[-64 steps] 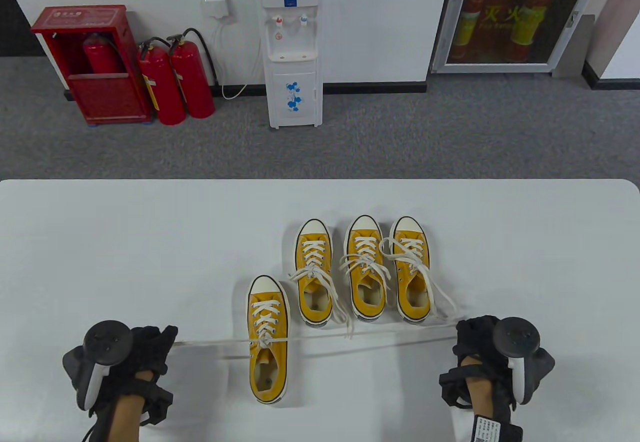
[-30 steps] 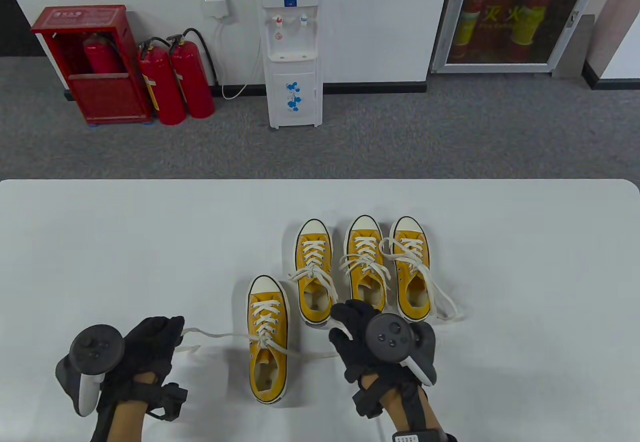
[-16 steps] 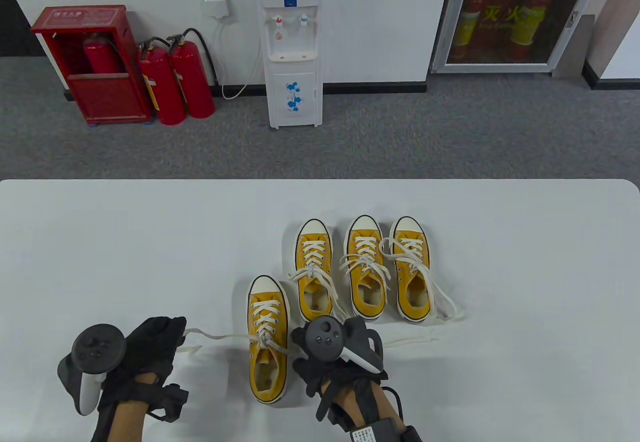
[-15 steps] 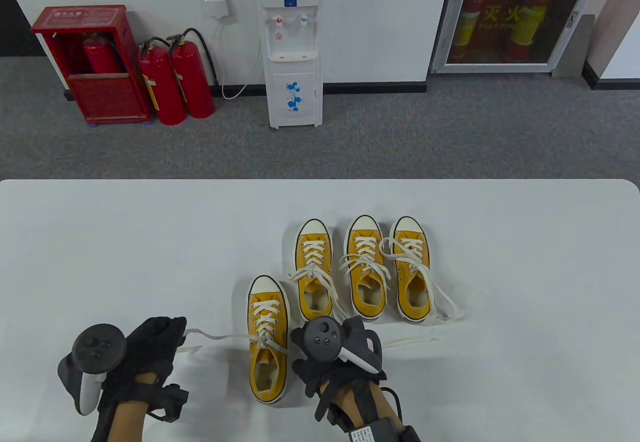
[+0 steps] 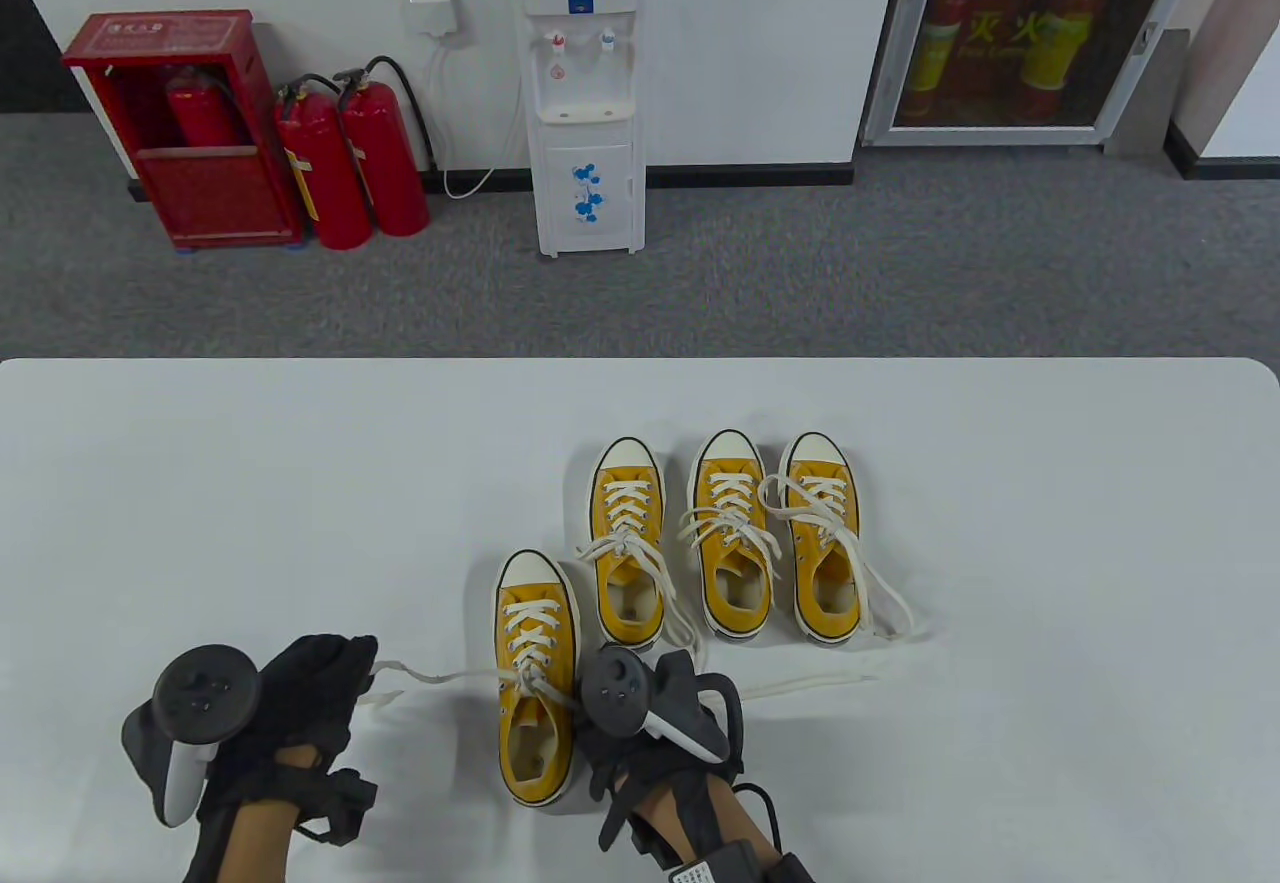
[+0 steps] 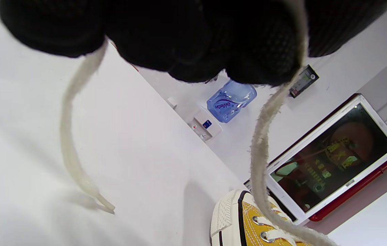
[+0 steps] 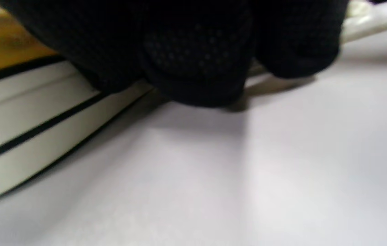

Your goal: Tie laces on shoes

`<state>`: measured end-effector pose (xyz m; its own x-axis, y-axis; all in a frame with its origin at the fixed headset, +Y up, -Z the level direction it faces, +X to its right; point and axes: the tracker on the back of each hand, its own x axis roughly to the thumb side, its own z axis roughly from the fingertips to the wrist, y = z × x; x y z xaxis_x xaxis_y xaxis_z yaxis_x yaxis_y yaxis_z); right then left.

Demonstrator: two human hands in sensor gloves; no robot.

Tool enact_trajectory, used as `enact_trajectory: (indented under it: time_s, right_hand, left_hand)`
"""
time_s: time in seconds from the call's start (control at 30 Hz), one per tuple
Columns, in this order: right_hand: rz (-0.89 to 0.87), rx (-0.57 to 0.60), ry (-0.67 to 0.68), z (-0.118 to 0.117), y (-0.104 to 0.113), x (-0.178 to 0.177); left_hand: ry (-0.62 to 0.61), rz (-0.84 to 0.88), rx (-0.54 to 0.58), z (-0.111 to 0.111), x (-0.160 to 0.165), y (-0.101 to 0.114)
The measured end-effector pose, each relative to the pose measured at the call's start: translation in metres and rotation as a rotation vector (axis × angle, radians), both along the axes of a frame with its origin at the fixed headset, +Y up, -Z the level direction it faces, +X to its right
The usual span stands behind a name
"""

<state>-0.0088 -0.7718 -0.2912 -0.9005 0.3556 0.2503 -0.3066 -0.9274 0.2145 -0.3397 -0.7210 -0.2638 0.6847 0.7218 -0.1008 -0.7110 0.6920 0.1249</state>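
Four shoes (image 5: 537, 678) are showing mustard-yellow canvas with off-white toe caps and soles, a thin black stripe running along each sole, and cream-white laces (image 5: 440, 675). Both gloves, on the left hand (image 5: 300, 693) and the right hand (image 5: 660, 723), are showing black mesh, and each dark grey tracker (image 5: 205, 693) is carrying a white handle. The table (image 5: 250, 483) is showing plain white.
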Motion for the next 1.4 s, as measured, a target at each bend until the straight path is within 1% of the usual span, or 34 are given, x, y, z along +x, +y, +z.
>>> enact_trajectory:
  time_s: [0.07, 0.2, 0.5, 0.57, 0.7, 0.8, 0.97, 1.03, 1.07, 1.13, 1.2, 1.33, 1.4]
  right_hand:
    - [-0.011, 0.014, -0.012, 0.0, 0.001, 0.002]
    - [-0.063, -0.012, -0.013, -0.001, 0.002, 0.008]
    - [-0.32, -0.043, -0.027, 0.004, 0.029, 0.038]
    - [-0.372, -0.027, -0.028, 0.004, 0.033, 0.043]
    - [-0.476, -0.049, 0.021, 0.005, 0.038, 0.047]
    - [-0.598, -0.104, 0.066, 0.005, 0.038, 0.045]
    - [-0.875, -0.156, 0.035, 0.0, 0.041, 0.036]
    - [-0.976, -0.209, 0.044, -0.003, 0.04, 0.03]
    - [-1.0, -0.224, 0.047, -0.004, 0.04, 0.028]
    - [-1.074, -0.298, 0.074, -0.008, 0.039, 0.02]
    - [-1.116, -0.313, 0.083, -0.012, 0.038, 0.015]
    - [-1.249, -0.443, 0.144, -0.015, 0.029, 0.004]
    - [-1.294, -0.471, 0.158, -0.015, 0.026, 0.001]
  left_hand:
    - [0.0, -0.004, 0.0, 0.0, 0.0, 0.0]
    - [-0.001, -0.009, -0.001, 0.0, 0.0, 0.0]
    - [-0.006, -0.011, -0.004, 0.0, 0.001, 0.0]
    - [-0.007, -0.012, -0.005, 0.0, 0.001, 0.0]
    - [-0.009, -0.011, -0.008, -0.001, 0.002, -0.001]
    - [-0.012, -0.009, -0.012, -0.001, 0.003, -0.001]
    - [-0.018, -0.002, -0.004, 0.0, 0.003, 0.001]
    - [-0.02, 0.004, 0.004, 0.0, 0.003, 0.003]
    - [-0.02, 0.003, 0.005, 0.0, 0.004, 0.003]
    - [-0.023, -0.001, 0.005, 0.0, 0.004, 0.003]
    - [-0.024, -0.003, 0.003, 0.0, 0.005, 0.003]
    - [-0.023, -0.012, 0.001, 0.0, 0.004, 0.003]
    - [-0.005, -0.012, 0.005, 0.001, 0.004, 0.003]
